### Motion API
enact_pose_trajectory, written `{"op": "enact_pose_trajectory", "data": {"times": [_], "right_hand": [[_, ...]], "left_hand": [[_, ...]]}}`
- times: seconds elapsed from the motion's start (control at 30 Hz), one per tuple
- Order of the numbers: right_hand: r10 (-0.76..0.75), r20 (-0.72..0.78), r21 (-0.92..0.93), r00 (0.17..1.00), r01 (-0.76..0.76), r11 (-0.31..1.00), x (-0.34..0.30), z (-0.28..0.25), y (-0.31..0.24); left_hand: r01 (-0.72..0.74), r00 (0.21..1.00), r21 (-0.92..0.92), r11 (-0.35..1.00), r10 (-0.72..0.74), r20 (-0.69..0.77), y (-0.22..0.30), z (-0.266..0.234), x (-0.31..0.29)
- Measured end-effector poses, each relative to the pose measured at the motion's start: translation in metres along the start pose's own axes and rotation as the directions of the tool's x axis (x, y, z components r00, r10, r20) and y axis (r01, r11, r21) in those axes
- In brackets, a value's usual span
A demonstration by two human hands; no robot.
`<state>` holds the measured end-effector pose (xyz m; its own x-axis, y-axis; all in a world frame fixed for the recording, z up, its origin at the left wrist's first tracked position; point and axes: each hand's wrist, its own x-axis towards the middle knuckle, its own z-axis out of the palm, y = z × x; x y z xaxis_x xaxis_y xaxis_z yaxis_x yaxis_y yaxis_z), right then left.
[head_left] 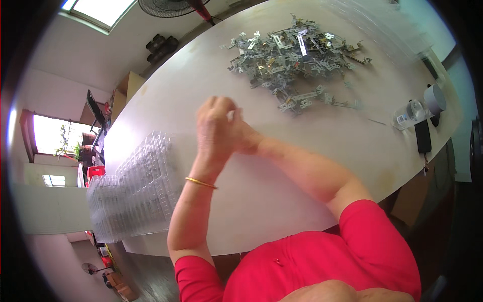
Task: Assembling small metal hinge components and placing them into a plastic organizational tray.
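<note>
My left hand [215, 128], with a gold bangle on its wrist, is raised over the middle of the white table [282, 186]. Its fingers are curled in tightly. Pressed against it from the right is my right hand [245, 138], its fingers closed and partly covered by the left. Whatever lies between the two hands is hidden; only a small pale spot shows at the fingertips. Beyond them, to the right, spreads a heap of small grey metal brackets [289, 63], some with brass-coloured bits.
Stacked clear plastic trays [141, 196] stand at the table's left edge. More clear plastic [382, 30] lies at the far right. Along the right edge are a clear bottle [410, 115], a white round object [434, 99] and a black case [423, 137]. A fan [168, 6] stands beyond the table.
</note>
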<state>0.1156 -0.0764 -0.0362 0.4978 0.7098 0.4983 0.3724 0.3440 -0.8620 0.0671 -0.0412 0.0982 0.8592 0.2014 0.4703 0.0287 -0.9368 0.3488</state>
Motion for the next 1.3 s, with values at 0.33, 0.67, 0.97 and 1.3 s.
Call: {"op": "enact_pose_trajectory", "data": {"times": [0.33,0.67,0.97,1.3], "right_hand": [[0.230,0.347,-0.063,0.909,-0.222,0.973,0.004,-0.024,-0.040],[0.048,0.195,-0.022,0.980,-0.044,0.999,-0.001,-0.015,-0.026],[0.160,0.299,-0.084,0.941,-0.141,0.987,0.004,-0.024,-0.034],[0.183,0.303,-0.092,0.935,-0.163,0.982,0.002,-0.024,-0.035]], "left_hand": [[-0.432,0.892,0.082,0.898,0.412,0.188,0.032,0.071,0.039],[-0.486,0.807,0.104,0.868,0.400,0.434,0.024,0.078,0.039],[-0.570,0.784,0.035,0.821,0.530,0.322,0.023,0.074,0.030],[-0.466,0.814,-0.045,0.883,0.448,0.370,0.016,0.070,0.021]]}}
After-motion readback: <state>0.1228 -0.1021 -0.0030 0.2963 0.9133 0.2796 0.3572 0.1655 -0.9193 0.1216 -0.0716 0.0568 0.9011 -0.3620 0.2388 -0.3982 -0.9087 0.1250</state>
